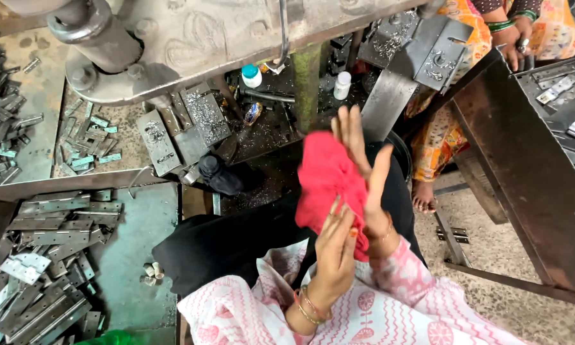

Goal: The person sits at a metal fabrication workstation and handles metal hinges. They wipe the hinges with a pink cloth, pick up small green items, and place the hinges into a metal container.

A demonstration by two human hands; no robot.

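A: Pink patterned sleeves (pixel 389 313) at the bottom, both hands raised over the lap. Left hand (pixel 335 252) has its fingers (pixel 338 220) curled onto the red cloth (pixel 329 182), pinching it.

B: And the right?

A: Right hand (pixel 364 172) is flat, fingers (pixel 348 131) spread wide, gripping nothing. Cloth is pressed against its palm, looks like wiping.

B: Surroundings?

A: Metal hinges (pixel 51 255) heaped on the bench (pixel 143 223) left of her. Another person's hand (pixel 520 38) works top right.
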